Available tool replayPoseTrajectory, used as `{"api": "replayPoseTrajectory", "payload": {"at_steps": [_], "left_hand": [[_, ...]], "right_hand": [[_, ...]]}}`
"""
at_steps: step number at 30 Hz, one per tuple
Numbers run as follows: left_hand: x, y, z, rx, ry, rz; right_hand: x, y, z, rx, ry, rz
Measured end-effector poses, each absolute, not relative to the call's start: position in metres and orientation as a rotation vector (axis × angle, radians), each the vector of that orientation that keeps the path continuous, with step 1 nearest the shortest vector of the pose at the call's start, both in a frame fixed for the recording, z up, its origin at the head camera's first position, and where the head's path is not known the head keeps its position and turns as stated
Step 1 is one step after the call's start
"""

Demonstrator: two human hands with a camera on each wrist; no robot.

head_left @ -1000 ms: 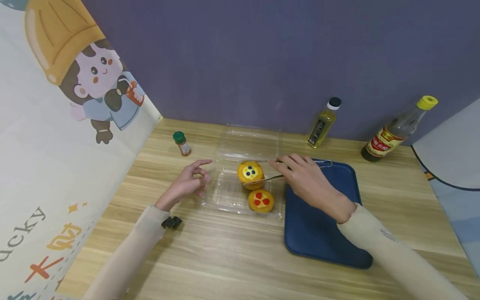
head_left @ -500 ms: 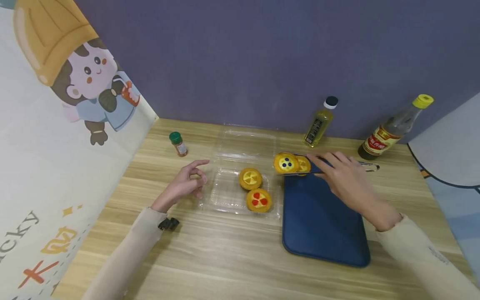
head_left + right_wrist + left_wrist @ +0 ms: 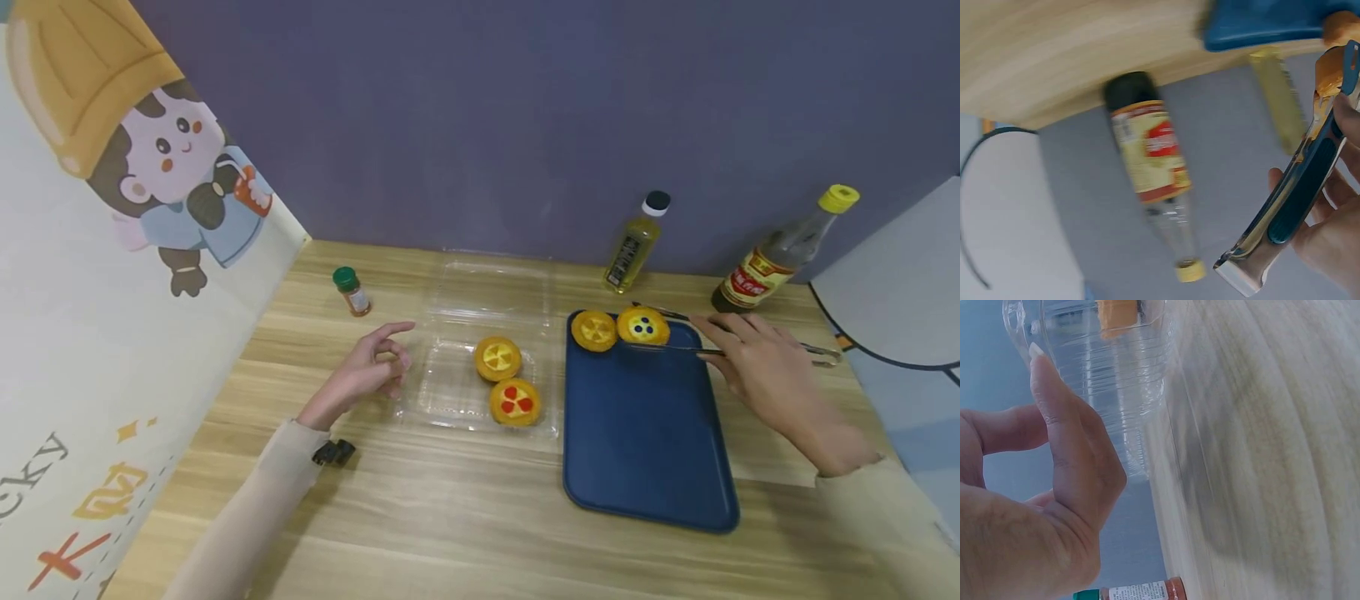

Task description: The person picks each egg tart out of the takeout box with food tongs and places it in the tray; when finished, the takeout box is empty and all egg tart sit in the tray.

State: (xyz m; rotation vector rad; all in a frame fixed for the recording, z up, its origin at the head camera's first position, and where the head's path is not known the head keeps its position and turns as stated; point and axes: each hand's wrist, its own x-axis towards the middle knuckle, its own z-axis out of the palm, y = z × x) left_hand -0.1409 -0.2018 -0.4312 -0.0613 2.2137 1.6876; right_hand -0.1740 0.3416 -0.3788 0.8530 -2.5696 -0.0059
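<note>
On the wall (image 3: 60,317) at left the letters "cky" (image 3: 32,473) begin cut off at the edge, above an orange and a red character; labels on the sauce bottle (image 3: 757,275), oil bottle (image 3: 630,254) and spice jar (image 3: 352,292) carry print too small or blurred to read. The right hand (image 3: 776,387) grips tongs (image 3: 1302,194), hiding part of them; between their tips sits the blue-dotted tart (image 3: 642,326) at the tray (image 3: 648,433)'s back edge, whether touching it I cannot tell; the left hand (image 3: 363,367), fingers loosely bent, hovers beside the clear box (image 3: 453,383).

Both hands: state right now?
Left hand: open, holding nothing.
Right hand: closed, holding teal-handled metal tongs, with the blue-dotted tart between their tips.
</note>
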Motion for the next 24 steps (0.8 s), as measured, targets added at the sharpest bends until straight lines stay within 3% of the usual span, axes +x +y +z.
{"api": "replayPoseTrajectory", "payload": {"at_steps": [10,24], "left_hand": [[-0.136,-0.204,-0.432,-0.083,2.185,1.709],[-0.139,-0.204,-0.433,-0.048,2.183,1.704]], "right_hand": [[-0.180,0.382,-0.393,0.806,-2.640,0.003],[-0.173,0.392,-0.409,0.734,-2.749,0.046]]}}
